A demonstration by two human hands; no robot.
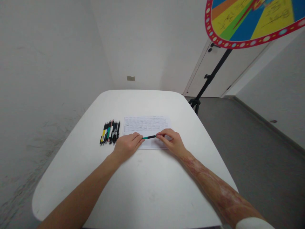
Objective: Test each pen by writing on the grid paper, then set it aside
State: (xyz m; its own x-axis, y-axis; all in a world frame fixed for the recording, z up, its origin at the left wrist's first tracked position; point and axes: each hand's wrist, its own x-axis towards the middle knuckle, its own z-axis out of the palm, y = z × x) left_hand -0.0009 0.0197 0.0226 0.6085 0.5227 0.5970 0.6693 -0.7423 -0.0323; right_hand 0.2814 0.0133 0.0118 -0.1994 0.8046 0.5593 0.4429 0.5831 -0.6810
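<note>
Between my two hands a slim pen (150, 137), green toward the left and black toward the right, lies nearly level over a written sheet of paper (146, 124). My left hand (128, 143) is closed on the green end. At the black end, the thumb and fingertips of my right hand (170, 140) pinch the tip; whether a small part sits in that pinch is too small to tell. Left of the paper, several pens (110, 133) with black, yellow, green and white barrels lie side by side, close to my left hand.
The white table (152, 184) has rounded corners and stands near the walls. A colourful prize wheel (252, 22) on a black tripod stand (209, 79) rises beyond its right side. Behind that is a white door (228, 73); grey floor (250, 133) runs along the right.
</note>
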